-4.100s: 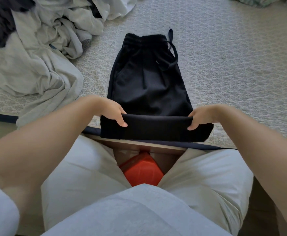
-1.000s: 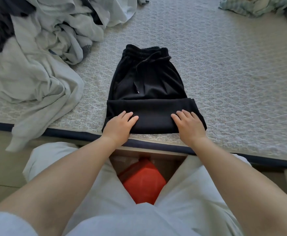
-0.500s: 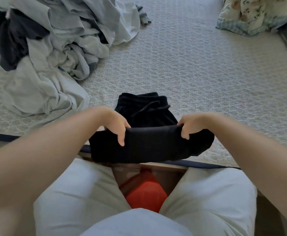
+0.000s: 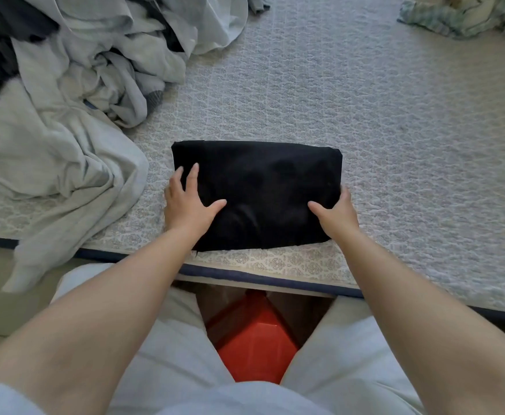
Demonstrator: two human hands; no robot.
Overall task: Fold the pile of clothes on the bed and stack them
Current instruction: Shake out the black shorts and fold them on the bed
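The black shorts (image 4: 260, 187) lie folded into a compact rectangle near the front edge of the bed (image 4: 395, 130). My left hand (image 4: 186, 202) rests flat on the bundle's left end, fingers spread. At the right end, my right hand (image 4: 336, 215) has its thumb on top and its fingers wrapped round the edge. A heap of unfolded pale grey and dark clothes (image 4: 80, 70) fills the left and far-left part of the bed.
A patterned green-and-cream cloth (image 4: 467, 13) lies at the far right corner. A pale garment (image 4: 35, 259) hangs over the bed's front edge at the left. A red stool (image 4: 252, 339) shows between my knees, below the bed's edge.
The rolled lower part of the shorts has been folded over the waistband, which is now hidden. Both hands went from lifting the fold to lying on the flat bundle.
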